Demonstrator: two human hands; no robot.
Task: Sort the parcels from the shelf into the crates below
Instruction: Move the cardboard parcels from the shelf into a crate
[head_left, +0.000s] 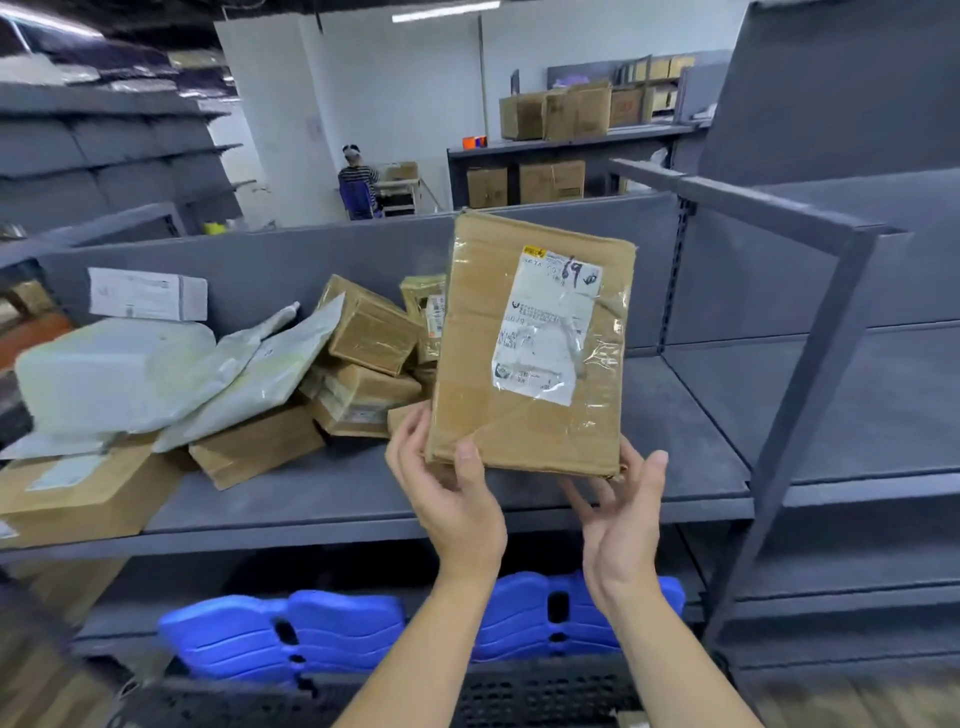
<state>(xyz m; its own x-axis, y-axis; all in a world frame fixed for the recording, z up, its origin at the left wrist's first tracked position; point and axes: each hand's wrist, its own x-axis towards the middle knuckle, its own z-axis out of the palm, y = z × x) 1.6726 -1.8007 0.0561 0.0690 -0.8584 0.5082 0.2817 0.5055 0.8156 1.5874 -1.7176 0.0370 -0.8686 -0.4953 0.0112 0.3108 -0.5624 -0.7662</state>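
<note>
A flat brown cardboard parcel with a white shipping label and clear tape stands upright above the grey shelf. My left hand grips its lower left corner, thumb on the front and fingers behind. My right hand supports its lower right corner from below with fingers spread, thumb up beside the edge. More parcels lie piled on the shelf's left: brown boxes and pale plastic mailers. Blue crates sit on the level below the shelf.
The shelf's grey upright post stands to the right, with bare grey shelving behind it. A dark perforated crate rim is near my forearms. A person stands far back by stacked cartons.
</note>
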